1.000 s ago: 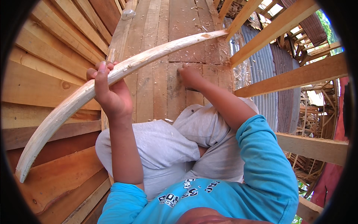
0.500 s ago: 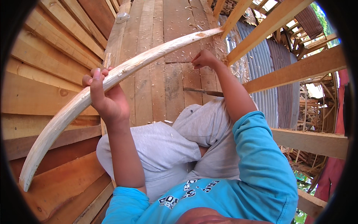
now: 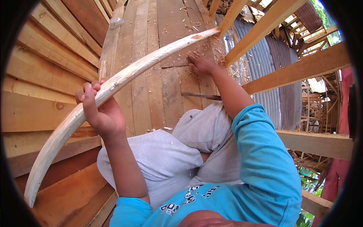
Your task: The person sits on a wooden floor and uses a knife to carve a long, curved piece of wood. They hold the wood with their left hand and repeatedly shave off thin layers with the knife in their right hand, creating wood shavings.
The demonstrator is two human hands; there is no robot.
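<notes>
A long, pale, peeled wooden pole (image 3: 151,60) slants across the view, bent by the lens, from the lower left to the railing at the upper right. My left hand (image 3: 102,109) is wrapped round its middle part, thumb on the near side. On the plank floor beyond my knee, my right hand (image 3: 201,64) has its fingers stretched out just below the pole's far part, holding nothing. A knife (image 3: 193,94) with a narrow blade and dark handle lies on the planks between that hand and my leg; my forearm is close to the handle's end.
Wood shavings (image 3: 189,28) litter the plank floor (image 3: 151,102). A board wall (image 3: 41,75) stands close on the left. On the right are wooden rails (image 3: 298,70), with corrugated metal sheets (image 3: 261,64) beyond. A small clear plastic container (image 3: 116,22) sits at the far left of the floor.
My right hand has opened from a curled fist, its fingers now stretched toward the floor. The left hand keeps its hold on the pole. The whole view has shifted slightly.
</notes>
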